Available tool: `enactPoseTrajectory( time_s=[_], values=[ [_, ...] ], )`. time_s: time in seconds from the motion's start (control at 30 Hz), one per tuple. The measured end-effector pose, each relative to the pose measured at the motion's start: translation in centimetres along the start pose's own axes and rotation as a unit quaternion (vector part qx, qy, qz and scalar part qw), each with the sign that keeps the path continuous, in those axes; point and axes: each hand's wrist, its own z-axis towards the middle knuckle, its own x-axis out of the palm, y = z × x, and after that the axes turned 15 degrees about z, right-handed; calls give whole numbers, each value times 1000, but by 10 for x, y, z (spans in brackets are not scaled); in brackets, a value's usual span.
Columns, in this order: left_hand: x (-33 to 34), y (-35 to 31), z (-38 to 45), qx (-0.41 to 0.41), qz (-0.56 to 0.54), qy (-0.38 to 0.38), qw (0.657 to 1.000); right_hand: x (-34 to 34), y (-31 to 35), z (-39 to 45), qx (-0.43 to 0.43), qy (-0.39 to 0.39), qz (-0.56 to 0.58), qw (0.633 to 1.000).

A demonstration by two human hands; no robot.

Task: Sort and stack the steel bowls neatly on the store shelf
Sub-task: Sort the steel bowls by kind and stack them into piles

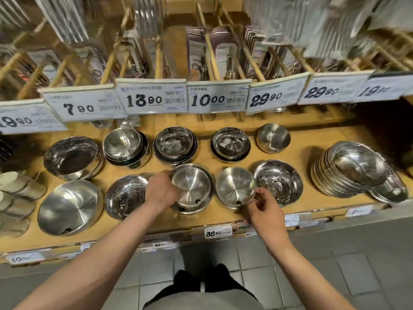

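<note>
— Where are your hands right now?

— My left hand (161,190) grips the rim of the centre bowl (191,188) in the front row of the shelf (312,139). It sits tilted in the bowl under it. My right hand (263,209) pinches the near rim of the flat bowl (234,186) just beside it.

— How will they handle?

— I'd judge them light, stiff and slick: polished steel, apt to slide and clang. The rim is the only sure hold, thumb inside and fingers outside.

— Room to move?

— Tight. The mirror-finish bowl (279,182) touches the flat one on the right, and another bowl (126,195) crowds my left wrist. The price tags (154,96) overhang the back row, so I'd lift toward myself, minding the front edge.
</note>
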Motion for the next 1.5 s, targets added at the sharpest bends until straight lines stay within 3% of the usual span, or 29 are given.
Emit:
enactPoseTrajectory(
  time_s=[0.2,0.37,0.53,0.7,0.83,0.97,1.07,1.27,1.5],
  values=[
    [-31,-23,-1,-13,-118,47,992,-14,20,14,-29,-28,-32,999],
    [-20,-70,-19,35,-189,117,974,-23,52,37,12,115,87,989],
    [3,-88,-25,-31,-212,94,972,-32,60,62,-28,162,-49,985],
    [24,-90,-19,-57,-187,10,981,-30,60,77,-90,186,-203,957],
    [40,-91,-22,-43,-148,-37,987,-30,53,84,-69,224,-170,957],
    [48,-90,-25,-81,-155,-42,984,-31,49,85,-58,220,-102,968],
    [52,-90,-28,-71,-151,-24,986,-34,48,84,-76,218,-123,965],
    [47,-93,-29,-34,-129,-95,987,-28,51,85,-40,214,-169,961],
    [47,-85,-18,-23,-160,-93,982,-22,42,86,-32,217,-235,947]
  ],
)
